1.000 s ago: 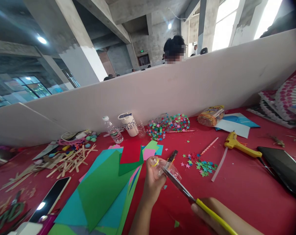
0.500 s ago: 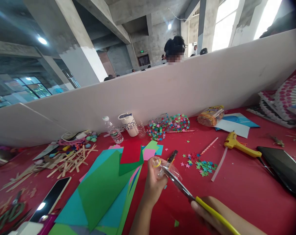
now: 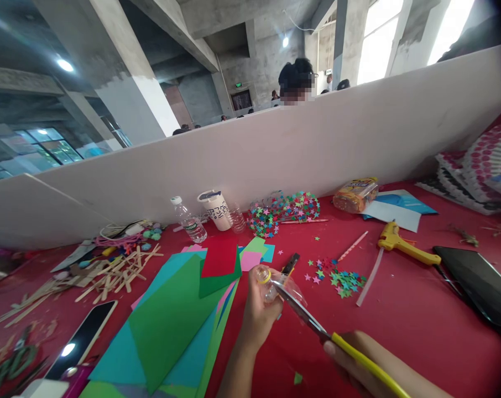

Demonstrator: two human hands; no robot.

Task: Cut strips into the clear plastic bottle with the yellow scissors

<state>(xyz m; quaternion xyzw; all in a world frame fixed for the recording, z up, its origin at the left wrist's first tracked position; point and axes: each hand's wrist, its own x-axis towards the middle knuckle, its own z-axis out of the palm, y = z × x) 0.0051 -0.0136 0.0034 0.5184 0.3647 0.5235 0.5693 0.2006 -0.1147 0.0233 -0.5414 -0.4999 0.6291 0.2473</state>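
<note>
My left hand (image 3: 259, 310) is closed around a clear plastic bottle top (image 3: 271, 282) with a yellow ring at its neck, and the neck points toward the upper left. In my right hand (image 3: 350, 354) are scissors with yellow handles (image 3: 369, 365). Their metal blades reach up to the plastic just below the neck; whether they cut into it I cannot tell. Behind the plastic lies a black and yellow cutter (image 3: 291, 264), partly hidden. Star sequins (image 3: 348, 283) lie to the right of the plastic, and coloured paper sheets (image 3: 176, 315) are spread left of my left hand.
A yellow glue gun (image 3: 406, 246) and a black tablet (image 3: 478, 284) lie to the right. Along the white partition (image 3: 250, 160) stand a water bottle (image 3: 188, 221), a cup (image 3: 215, 211) and star-covered plastic (image 3: 283, 213). Wooden sticks (image 3: 121, 271) and a phone (image 3: 80, 342) are at left.
The whole view has shifted slightly, so most things sit a little further left. Both hands keep the same hold on the bottle top and the scissors.
</note>
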